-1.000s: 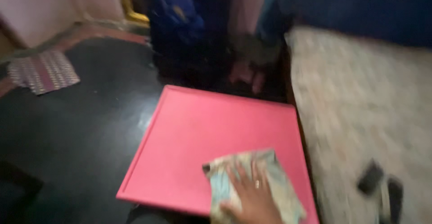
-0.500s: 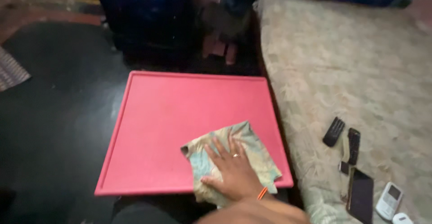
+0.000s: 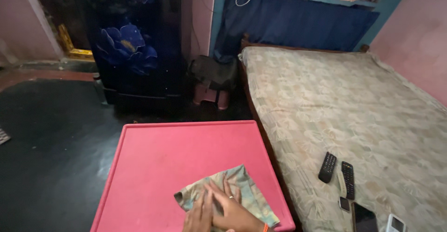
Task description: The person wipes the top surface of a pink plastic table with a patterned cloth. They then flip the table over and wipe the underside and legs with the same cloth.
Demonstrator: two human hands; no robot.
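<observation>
Pink square plastic table: patterned green-beige cloth lies on its near right corner | your left hand and right hand press flat on cloth, fingers spread | two black remotes right of table.

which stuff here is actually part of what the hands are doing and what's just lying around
In use: patterned cloth, pink table, left hand, right hand, both flat on the cloth.

Lying about: two remotes and phones on the bed, pink stool.
</observation>
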